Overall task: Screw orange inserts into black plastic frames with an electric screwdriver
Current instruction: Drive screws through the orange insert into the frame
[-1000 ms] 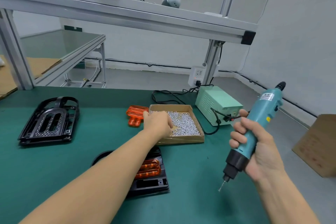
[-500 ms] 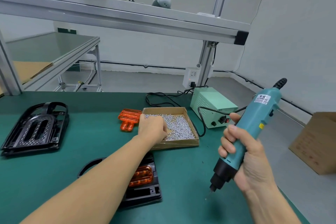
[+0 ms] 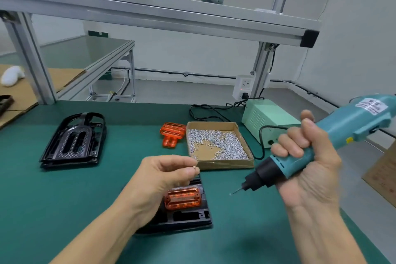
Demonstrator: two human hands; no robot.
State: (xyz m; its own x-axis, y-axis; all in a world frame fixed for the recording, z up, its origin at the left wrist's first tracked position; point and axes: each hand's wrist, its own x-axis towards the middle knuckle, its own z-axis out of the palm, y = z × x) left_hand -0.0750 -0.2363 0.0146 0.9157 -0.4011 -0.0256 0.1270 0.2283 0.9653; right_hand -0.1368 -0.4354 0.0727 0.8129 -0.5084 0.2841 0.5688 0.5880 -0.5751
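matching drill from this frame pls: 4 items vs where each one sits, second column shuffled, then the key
Items:
1. electric screwdriver
2. screw
3. spare orange inserts
4. stack of black frames

Places:
A. far left on the green mat
B. gripped in the right hand
C. just left of the cardboard screw box
D. pinched in the left hand fingers

Pairs: 1-B, 2-D, 3-C, 4-A

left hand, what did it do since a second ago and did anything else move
The left hand drew back out of the brown cardboard box of small silver screws toward the person, now pinching what looks like one small screw above the black plastic frame. The right hand kept its grip on the teal electric screwdriver. The frame with its orange insert, the box and the spare frames stayed put.
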